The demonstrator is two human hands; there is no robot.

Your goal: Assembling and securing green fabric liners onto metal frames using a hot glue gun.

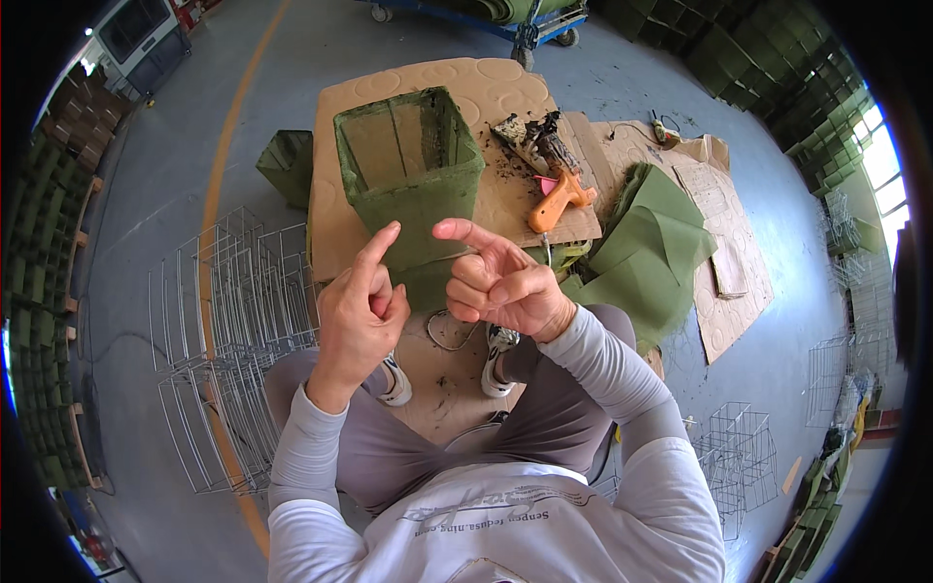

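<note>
Both of my hands are raised in mid-air before a green fabric box frame (413, 194), which stands with its open top toward me. On my left hand (362, 325) the index finger points up and the thumb stands apart; it holds nothing. My right hand (505, 282) stretches its index finger toward the left one, its other fingers curled in, and no object shows in it. A gap separates the two index fingertips. Right of the box lies a hot glue gun-like tool with an orange handle (559, 202), beside dark, charred-looking scraps (533, 141).
Cardboard (340, 107) covers the low work surface. Folded green fabric sheets (646, 238) lie to the right. Wire frames (233, 340) stack on the floor at my left, with more wire frames (739, 457) at lower right. A blue cart (525, 29) stands beyond.
</note>
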